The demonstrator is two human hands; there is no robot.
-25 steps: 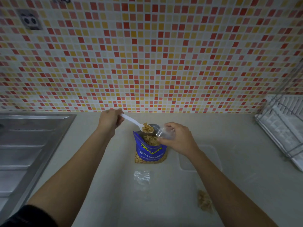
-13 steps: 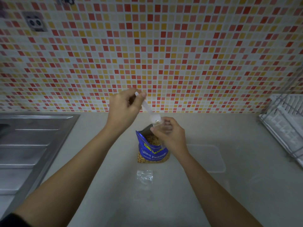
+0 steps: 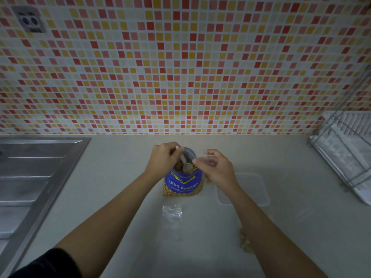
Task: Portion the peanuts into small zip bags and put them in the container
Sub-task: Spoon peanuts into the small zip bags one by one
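**Desk:** Grips first, please.

**Operator:** Item one, left grip (image 3: 164, 159): closed round the handle of a white spoon (image 3: 187, 167). The bowl is down inside the mouth of the peanut bag (image 3: 182, 183). Item two, right grip (image 3: 217, 169): fingers pinch the held zip bag (image 3: 202, 159), clear and blurred, just beside that mouth on its right.

**Desk:** And the step?

**Operator:** Scooping, I judge. To do it well I want a modest load on the spoon, lifted level. I would keep the held zip bag's mouth wide and close over the peanut bag, so strays drop back in.

**Desk:** Stock?

**Operator:**
- **Peanut bag:** blue with yellow and white lettering, upright at mid-bench (image 3: 112, 157), top open.
- **Peanuts** (image 3: 178, 167)**:** showing at the mouth and through a clear band along the base.
- **Spare zip bag** (image 3: 172, 212)**:** flat on the bench, near side of the peanut bag.
- **Filled zip bag** (image 3: 245, 240)**:** on the bench, partly hidden by my right forearm, not yet in the container.
- **Container** (image 3: 259, 189)**:** clear and shallow, just right of the peanut bag. Its contents are too faint to tell.
- **Sink** (image 3: 30, 177)**:** far left.
- **Dish rack** (image 3: 345, 153)**:** far right.
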